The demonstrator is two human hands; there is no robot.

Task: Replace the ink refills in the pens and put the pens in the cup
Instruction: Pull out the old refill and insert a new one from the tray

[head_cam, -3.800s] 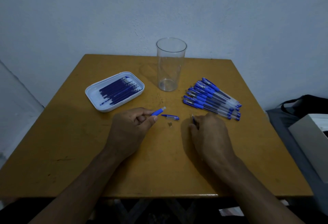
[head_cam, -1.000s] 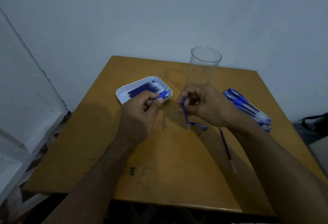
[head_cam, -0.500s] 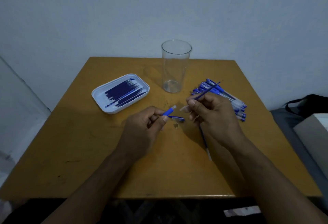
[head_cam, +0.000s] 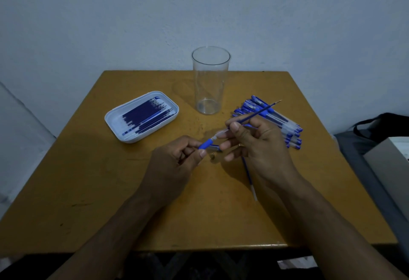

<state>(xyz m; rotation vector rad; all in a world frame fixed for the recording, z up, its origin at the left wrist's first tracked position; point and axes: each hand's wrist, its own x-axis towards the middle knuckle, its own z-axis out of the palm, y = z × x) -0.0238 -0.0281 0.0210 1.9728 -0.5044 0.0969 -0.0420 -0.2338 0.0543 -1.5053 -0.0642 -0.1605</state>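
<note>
My left hand [head_cam: 174,162] grips a pen barrel [head_cam: 207,143] by its blue grip, open end pointing up and right. Between thumb and fingers, my right hand [head_cam: 257,146] pinches a thin blue refill [head_cam: 259,113]; its tail meets the barrel's mouth and its tip points toward the pens. A pen cap [head_cam: 215,147] and a small metal tip [head_cam: 213,156] lie on the table between my hands. Another refill [head_cam: 249,177] lies under my right wrist. The clear cup [head_cam: 210,80] stands empty at the back. The pile of blue pens [head_cam: 281,124] is on the right.
A white tray [head_cam: 115,122] holding several dark blue refills sits at the left on the yellow-brown table [head_cam: 88,191]. The wall is just behind the table. A dark bag [head_cam: 385,124] and a grey box [head_cam: 391,164] stand off the table's right side.
My right hand took a refill from the tray and brought it back over the table. In the last half second its tail end reached the barrel held in my left hand.
</note>
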